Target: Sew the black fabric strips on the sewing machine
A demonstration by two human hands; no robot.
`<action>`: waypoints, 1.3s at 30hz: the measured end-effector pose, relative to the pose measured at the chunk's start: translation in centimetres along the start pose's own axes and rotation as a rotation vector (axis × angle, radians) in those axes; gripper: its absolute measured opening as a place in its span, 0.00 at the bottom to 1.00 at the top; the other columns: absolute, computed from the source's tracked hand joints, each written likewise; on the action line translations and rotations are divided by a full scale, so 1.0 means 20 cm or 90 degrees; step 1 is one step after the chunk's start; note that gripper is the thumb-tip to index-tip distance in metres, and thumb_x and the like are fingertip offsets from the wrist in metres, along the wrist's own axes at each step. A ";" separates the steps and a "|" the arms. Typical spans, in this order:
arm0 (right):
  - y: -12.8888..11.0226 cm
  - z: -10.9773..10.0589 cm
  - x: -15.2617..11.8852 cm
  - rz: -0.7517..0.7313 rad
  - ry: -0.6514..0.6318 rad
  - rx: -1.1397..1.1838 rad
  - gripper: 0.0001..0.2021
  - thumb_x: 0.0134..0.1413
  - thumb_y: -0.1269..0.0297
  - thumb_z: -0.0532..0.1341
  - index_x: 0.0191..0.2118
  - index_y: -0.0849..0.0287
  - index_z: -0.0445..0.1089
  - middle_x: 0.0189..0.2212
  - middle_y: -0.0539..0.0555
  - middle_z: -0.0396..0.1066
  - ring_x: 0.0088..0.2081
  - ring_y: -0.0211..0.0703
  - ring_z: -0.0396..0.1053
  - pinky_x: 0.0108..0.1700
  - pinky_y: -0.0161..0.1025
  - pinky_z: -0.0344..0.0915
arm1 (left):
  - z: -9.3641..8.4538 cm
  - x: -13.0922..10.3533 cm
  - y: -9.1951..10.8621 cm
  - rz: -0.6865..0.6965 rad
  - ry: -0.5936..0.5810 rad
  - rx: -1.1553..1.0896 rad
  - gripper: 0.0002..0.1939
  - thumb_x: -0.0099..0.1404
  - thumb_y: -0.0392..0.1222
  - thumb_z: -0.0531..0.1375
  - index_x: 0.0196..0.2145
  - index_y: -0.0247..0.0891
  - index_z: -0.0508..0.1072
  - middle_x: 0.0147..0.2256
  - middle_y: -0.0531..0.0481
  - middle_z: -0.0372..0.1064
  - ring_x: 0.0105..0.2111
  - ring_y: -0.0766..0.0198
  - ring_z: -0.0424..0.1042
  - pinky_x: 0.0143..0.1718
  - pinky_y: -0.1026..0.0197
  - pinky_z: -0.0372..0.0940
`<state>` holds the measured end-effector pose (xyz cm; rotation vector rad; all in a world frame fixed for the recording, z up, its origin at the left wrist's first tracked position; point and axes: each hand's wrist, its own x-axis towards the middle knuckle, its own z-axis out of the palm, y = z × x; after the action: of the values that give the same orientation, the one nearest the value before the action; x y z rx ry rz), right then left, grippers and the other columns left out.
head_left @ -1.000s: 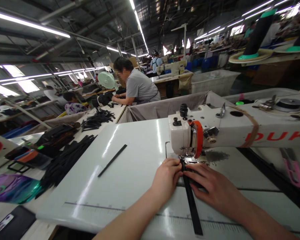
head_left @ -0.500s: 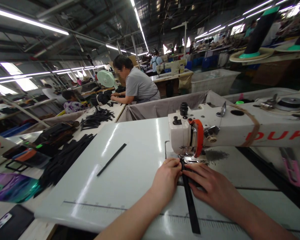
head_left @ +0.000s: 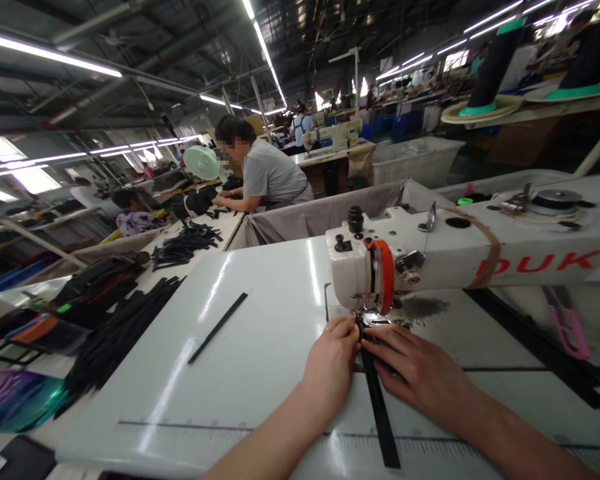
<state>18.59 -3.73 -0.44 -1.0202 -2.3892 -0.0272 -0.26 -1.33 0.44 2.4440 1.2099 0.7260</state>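
Observation:
A narrow black strip (head_left: 377, 407) runs from under the presser foot of the white sewing machine (head_left: 350, 263) down across the table toward me. Just in front of the needle area, my left hand (head_left: 333, 353) pinches the strip from its left side, fingers closed. My right hand (head_left: 415, 360) lies on the right side, its fingers pressed together with the tips against the strip's edge. The strip's far end is hidden by fingers and the machine head. Another short black strip (head_left: 217, 328) lies alone to the left on the white tabletop (head_left: 260, 373).
A pile of black strips (head_left: 125, 327) covers the side table at left. Longer black strips (head_left: 535, 347) and pink-handled scissors (head_left: 570, 330) lie right, beneath the machine arm. A ruler scale (head_left: 180, 427) marks the front. A co-worker (head_left: 275, 170) works beyond a cloth-lined bin (head_left: 330, 210).
The view has swung slightly to the right, so the surroundings sit further left. Both hands stay by the presser foot on the black strip, with barely any visible movement.

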 end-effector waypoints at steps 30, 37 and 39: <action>0.02 -0.02 0.02 0.005 -0.004 0.067 0.14 0.59 0.74 0.54 0.46 0.57 0.73 0.36 0.55 0.71 0.39 0.47 0.69 0.42 0.46 0.70 | -0.01 0.01 0.03 -0.040 0.011 0.037 0.07 0.66 0.30 0.56 0.35 0.35 0.74 0.44 0.44 0.73 0.47 0.54 0.69 0.51 0.51 0.69; 0.05 0.02 0.03 0.001 0.007 -0.023 0.15 0.61 0.72 0.53 0.51 0.58 0.70 0.38 0.56 0.73 0.38 0.49 0.70 0.40 0.47 0.70 | -0.02 0.00 0.04 -0.057 0.021 0.046 0.09 0.66 0.32 0.58 0.30 0.37 0.76 0.35 0.47 0.74 0.37 0.57 0.70 0.42 0.54 0.69; 0.04 0.02 0.02 0.004 0.002 -0.036 0.16 0.61 0.72 0.53 0.52 0.58 0.69 0.38 0.56 0.72 0.38 0.49 0.70 0.40 0.48 0.70 | -0.01 -0.01 0.04 -0.055 0.026 0.049 0.09 0.65 0.32 0.58 0.30 0.37 0.77 0.36 0.47 0.74 0.38 0.57 0.70 0.42 0.54 0.69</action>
<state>18.73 -2.72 -0.80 -1.0517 -2.3942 -0.0941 0.04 -1.85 0.96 2.4317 1.3748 0.7211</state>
